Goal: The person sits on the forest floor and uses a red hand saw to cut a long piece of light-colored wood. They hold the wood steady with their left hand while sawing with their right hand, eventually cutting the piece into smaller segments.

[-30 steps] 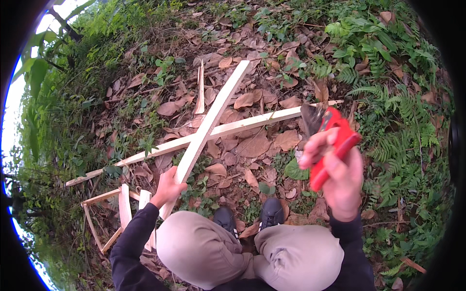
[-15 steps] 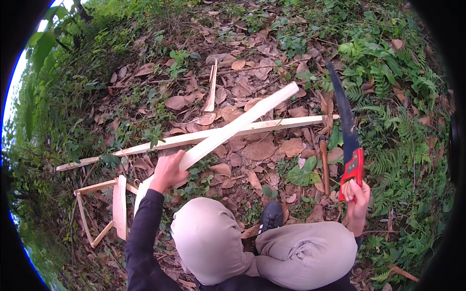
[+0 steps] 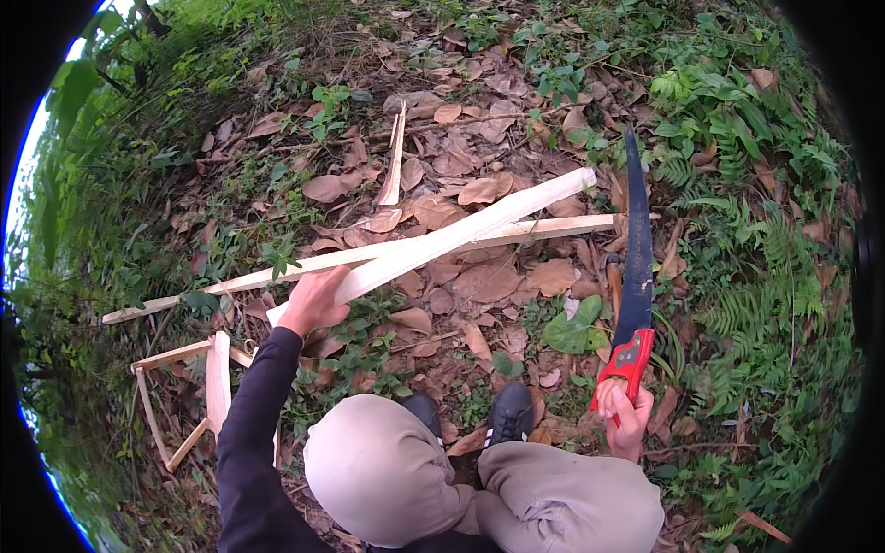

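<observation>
We crouch on leaf litter. Left hand (image 3: 313, 300) wrapped tight round near end of pale squared wooden batten (image 3: 461, 235), which runs far-right, lying across long thin pale wooden strip (image 3: 369, 256) on ground. Right hand (image 3: 625, 415) closed on red handle of dark-bladed pruning saw (image 3: 634, 276), blade pointing far, tip near the strip's right end. Risk we judge: batten rolling on strip under cut, blade skidding toward black shoe (image 3: 510, 415) between. Small pale wooden frame (image 3: 207, 387) near left.
</observation>
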Demonstrator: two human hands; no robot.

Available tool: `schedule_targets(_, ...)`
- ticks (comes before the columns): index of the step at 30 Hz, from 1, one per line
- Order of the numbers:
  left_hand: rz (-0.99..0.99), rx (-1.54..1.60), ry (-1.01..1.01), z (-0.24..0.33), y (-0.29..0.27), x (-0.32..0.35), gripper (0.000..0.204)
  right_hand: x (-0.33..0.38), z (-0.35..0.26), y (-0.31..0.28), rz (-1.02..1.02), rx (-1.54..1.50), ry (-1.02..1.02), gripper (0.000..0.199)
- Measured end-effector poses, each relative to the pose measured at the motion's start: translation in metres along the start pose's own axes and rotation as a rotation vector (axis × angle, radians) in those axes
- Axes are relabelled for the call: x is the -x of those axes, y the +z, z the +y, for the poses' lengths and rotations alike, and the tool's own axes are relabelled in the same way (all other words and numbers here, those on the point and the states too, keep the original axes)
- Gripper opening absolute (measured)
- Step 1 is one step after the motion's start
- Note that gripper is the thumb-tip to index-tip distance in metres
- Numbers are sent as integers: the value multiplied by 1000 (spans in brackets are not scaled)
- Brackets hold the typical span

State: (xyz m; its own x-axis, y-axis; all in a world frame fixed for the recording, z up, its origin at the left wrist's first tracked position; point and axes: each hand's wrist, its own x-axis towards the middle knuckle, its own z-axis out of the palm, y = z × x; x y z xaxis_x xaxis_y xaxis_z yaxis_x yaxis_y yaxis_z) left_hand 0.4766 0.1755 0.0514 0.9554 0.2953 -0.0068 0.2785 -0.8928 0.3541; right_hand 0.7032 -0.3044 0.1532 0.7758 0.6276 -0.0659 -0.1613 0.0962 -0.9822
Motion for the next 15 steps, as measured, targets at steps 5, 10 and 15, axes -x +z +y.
schedule_targets(5,-23,-53,-18,-3,3,-11,54,-8,7,0,9,188,18,26)
schedule_targets(10,88,-61,-8,-8,19,-23,61,-9,19,2,176,-51,245,27)
schedule_targets(15,132,-16,-108,-1,25,-16,61,8,28,13,214,2,173,32)
